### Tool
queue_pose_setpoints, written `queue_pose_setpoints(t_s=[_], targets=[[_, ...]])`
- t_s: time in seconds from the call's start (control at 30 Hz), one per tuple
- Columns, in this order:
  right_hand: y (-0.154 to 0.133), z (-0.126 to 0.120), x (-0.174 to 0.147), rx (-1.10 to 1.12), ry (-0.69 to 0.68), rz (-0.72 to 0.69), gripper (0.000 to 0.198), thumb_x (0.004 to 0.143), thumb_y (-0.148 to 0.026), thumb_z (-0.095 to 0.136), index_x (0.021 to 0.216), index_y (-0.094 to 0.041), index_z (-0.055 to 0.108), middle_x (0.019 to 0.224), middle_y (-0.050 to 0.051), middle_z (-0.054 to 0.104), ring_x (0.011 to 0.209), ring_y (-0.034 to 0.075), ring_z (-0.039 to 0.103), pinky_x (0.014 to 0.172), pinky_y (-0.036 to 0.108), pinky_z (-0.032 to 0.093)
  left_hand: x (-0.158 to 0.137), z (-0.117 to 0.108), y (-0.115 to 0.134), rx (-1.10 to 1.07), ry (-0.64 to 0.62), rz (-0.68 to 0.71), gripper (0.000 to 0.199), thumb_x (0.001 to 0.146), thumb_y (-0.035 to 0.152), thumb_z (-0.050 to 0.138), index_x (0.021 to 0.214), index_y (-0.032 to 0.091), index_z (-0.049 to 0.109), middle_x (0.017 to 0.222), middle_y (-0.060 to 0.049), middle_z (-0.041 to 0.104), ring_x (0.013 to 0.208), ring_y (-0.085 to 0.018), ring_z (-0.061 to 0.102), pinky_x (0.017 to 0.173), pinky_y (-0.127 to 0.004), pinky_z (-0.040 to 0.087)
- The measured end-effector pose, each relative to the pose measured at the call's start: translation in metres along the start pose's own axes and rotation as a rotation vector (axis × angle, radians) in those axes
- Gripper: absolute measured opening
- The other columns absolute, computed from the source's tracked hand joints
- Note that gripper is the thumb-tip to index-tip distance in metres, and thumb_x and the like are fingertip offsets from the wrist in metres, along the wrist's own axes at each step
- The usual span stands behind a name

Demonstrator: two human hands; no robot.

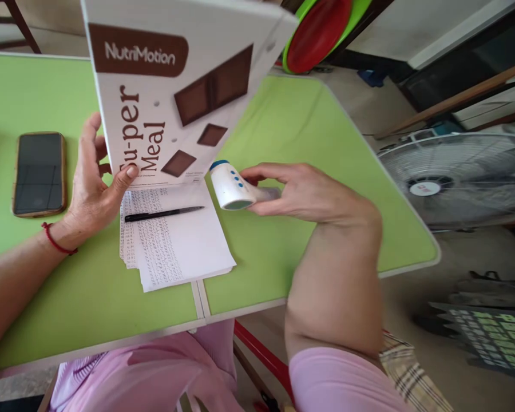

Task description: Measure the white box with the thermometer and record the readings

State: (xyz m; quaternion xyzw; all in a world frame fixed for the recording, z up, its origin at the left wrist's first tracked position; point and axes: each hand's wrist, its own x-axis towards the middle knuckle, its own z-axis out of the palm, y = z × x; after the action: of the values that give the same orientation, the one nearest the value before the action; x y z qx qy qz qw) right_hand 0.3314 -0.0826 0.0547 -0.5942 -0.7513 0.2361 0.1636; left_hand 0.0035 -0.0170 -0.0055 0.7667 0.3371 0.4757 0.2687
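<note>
My left hand [94, 171] grips the lower left edge of a white NutriMotion "Su-per Meal" box [154, 129], thumb across its printed front. Brown bars are pictured on the box, which stands tilted up over the table. In my right hand [298, 191] is a white infrared thermometer [230, 186] with blue buttons, close to the box's lower right corner; my fingers wrap its handle. Below the box lies a stack of paper sheets [197, 246], partly covered with handwriting. A black pen [165, 213] rests across the top sheet.
On the green table [90, 309], a phone [39, 174] in a brown case lies left of my left hand. A large fan [429, 186] stands beyond the right edge. Red and green plastic stools or basins [320, 34] are behind the box. A plaid cloth [412, 372] hangs at lower right.
</note>
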Motion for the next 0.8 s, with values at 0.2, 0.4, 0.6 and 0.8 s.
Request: queue_pose_setpoints(t_s=[0.2,0.4,0.6,0.8], targets=[[-0.004,0.027,0.023,-0.204,0.088,-0.051,0.047,0.065,-0.020,0.064,0.112,-0.022,0.070,0.100,0.007,0.072,0.088,0.026,0.066,0.078,0.038,0.053,0.004,0.000,-0.002,-0.037,-0.012,0.015,0.075,0.088,0.066,0.058,0.144,0.031,0.023,0.135,-0.013,0.048,0.119,-0.031,0.056,0.082,-0.040,0.057],[0.003,0.031,0.033,-0.404,0.097,-0.101,0.053,0.069,-0.021,0.063,0.122,-0.018,0.064,0.098,0.011,0.069,0.089,0.029,0.063,0.077,0.042,0.053,0.018,-0.019,0.012,0.143,-0.120,-0.022,0.075,0.087,0.065,0.060,0.140,0.019,0.033,0.144,-0.013,0.042,0.132,-0.032,0.044,0.108,-0.052,0.043],[-0.025,0.039,0.029,-0.309,0.370,-0.441,0.038,0.075,-0.016,0.060,0.112,-0.017,0.065,0.106,0.011,0.067,0.100,0.027,0.063,0.087,0.048,0.055,0.032,-0.024,0.014,0.189,-0.262,-0.191,0.080,0.075,0.067,0.070,0.129,0.012,0.046,0.132,-0.010,0.054,0.124,-0.029,0.050,0.107,-0.052,0.043],[-0.061,0.063,0.022,-0.325,0.404,-0.590,0.016,0.089,-0.014,0.057,0.098,-0.015,0.069,0.094,0.009,0.072,0.088,0.022,0.066,0.080,0.038,0.059,0.035,-0.022,-0.001,0.153,-0.278,-0.217,0.077,0.071,0.060,0.077,0.123,0.012,0.049,0.129,-0.014,0.055,0.127,-0.032,0.046,0.107,-0.052,0.043]])
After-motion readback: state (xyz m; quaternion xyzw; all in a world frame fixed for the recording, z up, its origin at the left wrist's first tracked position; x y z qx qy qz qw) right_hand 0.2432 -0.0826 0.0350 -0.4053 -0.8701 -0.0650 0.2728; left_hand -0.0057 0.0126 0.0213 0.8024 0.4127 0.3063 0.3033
